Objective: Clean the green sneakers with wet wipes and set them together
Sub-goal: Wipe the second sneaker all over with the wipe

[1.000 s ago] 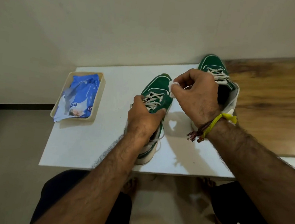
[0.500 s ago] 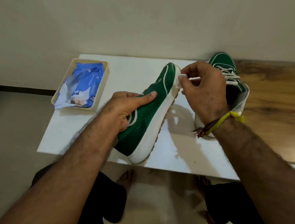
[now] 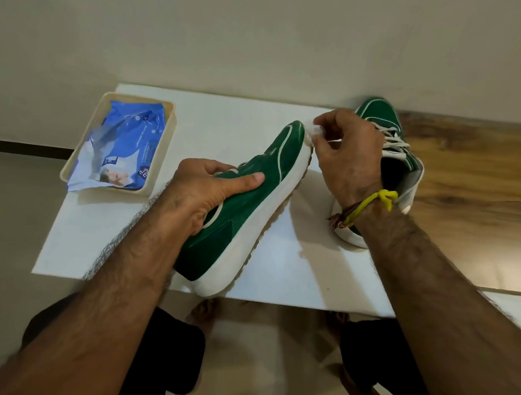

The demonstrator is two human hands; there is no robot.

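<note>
A person seated at a white worktop (image 3: 294, 271) cleans a pair of green sneakers. The left hand (image 3: 203, 189) grips the near sneaker (image 3: 252, 203) around its upper, thumb laid flat along the green side, and holds it tipped onto its edge so the white sole rim faces right; its heel overhangs the near edge of the worktop. The right hand (image 3: 346, 154) pinches a small wad of wet wipe (image 3: 316, 130) in its fingertips and presses it against the toe end of that sole rim. The second sneaker (image 3: 391, 139) stands upright on the far right of the worktop, partly hidden behind the right wrist, so the pair is not yet set together. A blue pack of wipes (image 3: 126, 146) lies in a beige tray (image 3: 162, 155) at the far left.

The risks appear modest. Because the tipped sneaker rests on a narrow edge with its heel off the worktop, hard rubbing at the toe could pivot it out of the left hand's hold. The wad is small and could slip from the fingertips, and the right forearm, close to the second sneaker, could nudge it.
</note>
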